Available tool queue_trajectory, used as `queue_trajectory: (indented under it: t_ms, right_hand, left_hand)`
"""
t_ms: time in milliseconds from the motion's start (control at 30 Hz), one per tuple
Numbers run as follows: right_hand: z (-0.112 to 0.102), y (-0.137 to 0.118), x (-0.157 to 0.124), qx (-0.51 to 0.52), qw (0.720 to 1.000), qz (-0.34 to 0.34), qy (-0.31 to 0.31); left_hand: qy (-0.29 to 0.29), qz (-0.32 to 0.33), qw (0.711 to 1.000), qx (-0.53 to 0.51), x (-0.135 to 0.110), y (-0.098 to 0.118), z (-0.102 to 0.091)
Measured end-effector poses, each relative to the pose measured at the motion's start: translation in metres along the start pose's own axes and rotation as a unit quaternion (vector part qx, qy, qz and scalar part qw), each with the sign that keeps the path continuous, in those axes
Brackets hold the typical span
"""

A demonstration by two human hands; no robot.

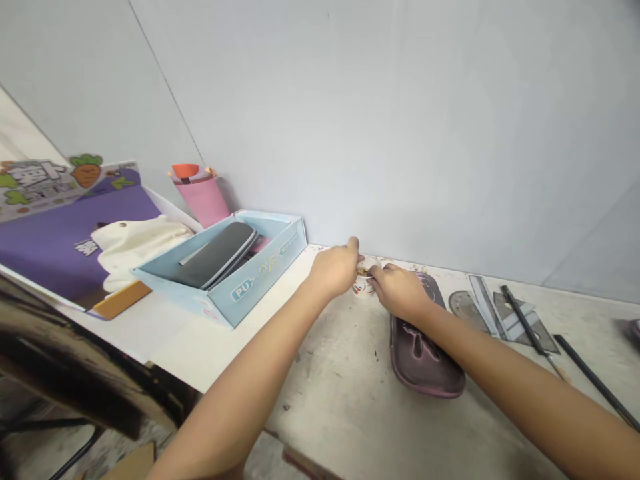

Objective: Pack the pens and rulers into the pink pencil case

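Observation:
A small white paper cup (pixel 363 287) with coloured marks stands near the wall between my hands. At its left side, my left hand (pixel 339 267) is closed at the rim, the fingers partly hidden from me. From the right, my right hand (pixel 401 290) pinches the cup's rim between thumb and fingers. What lies inside the cup is too small to make out. Under my right hand and forearm lies a dark purple pencil case (pixel 425 363) with an embossed figure, partly covered by them.
On the left, a light blue box (pixel 265 270) holds a dark grey case (pixel 217 253). Beyond it are a purple-lined box (pixel 55 240) with white cloth (pixel 140 243) and a pink tumbler (pixel 203 197). Clear rulers (pixel 487 307) and black sticks (pixel 595 377) lie at the right.

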State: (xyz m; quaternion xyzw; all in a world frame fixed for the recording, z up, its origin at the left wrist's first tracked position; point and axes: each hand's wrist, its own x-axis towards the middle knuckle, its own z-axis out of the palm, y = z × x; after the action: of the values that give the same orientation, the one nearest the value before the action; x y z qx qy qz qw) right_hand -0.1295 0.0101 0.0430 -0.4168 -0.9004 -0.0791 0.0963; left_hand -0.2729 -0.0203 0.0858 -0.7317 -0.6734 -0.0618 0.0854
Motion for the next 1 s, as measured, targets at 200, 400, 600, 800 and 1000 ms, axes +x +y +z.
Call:
queue_trajectory:
  t_ms: [200,400,600,800,1000]
  right_hand:
    - [-0.003,0.005,0.005,0.003,0.999,0.031,-0.008]
    - [-0.012,0.020,-0.004,0.066,0.995,0.069,0.006]
    - [-0.040,0.040,-0.046,0.236,0.963,0.020,0.129]
    - [-0.066,0.079,-0.096,0.125,0.984,0.059,0.117]
    - [-0.080,0.141,-0.164,0.095,0.985,0.091,0.111]
  left_hand:
    - [0.020,0.033,0.972,-0.232,-0.004,-0.010,0.004]
    - [-0.001,0.013,0.877,-0.481,-0.017,-0.003,-0.001]
    - [0.008,0.037,0.873,-0.487,-0.016,0.034,-0.010]
    - [0.008,0.149,0.907,-0.394,-0.005,0.104,-0.023]
    - [-0.025,0.188,0.921,-0.339,0.016,0.183,-0.032]
